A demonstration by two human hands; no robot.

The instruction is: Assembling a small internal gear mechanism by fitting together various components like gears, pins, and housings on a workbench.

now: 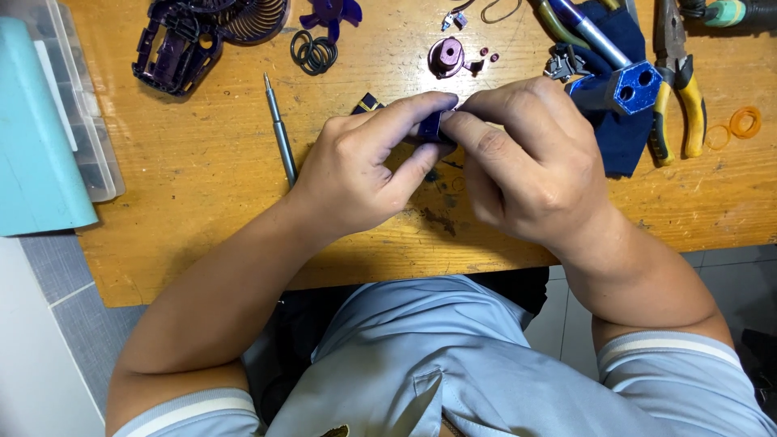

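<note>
Purple plastic part [431,127], small and dark, sat pinched between both hands above the wooden table [202,178], near its middle. The left hand [364,166] closed thumb and forefinger on its left side; the right hand [530,162] closed fingertips on its right edge. It looked light, rigid and rather brittle, easily dropped, so a fingertip hold on opposite flat sides seemed safest. A slim screwdriver [280,129] lay just left.
</note>
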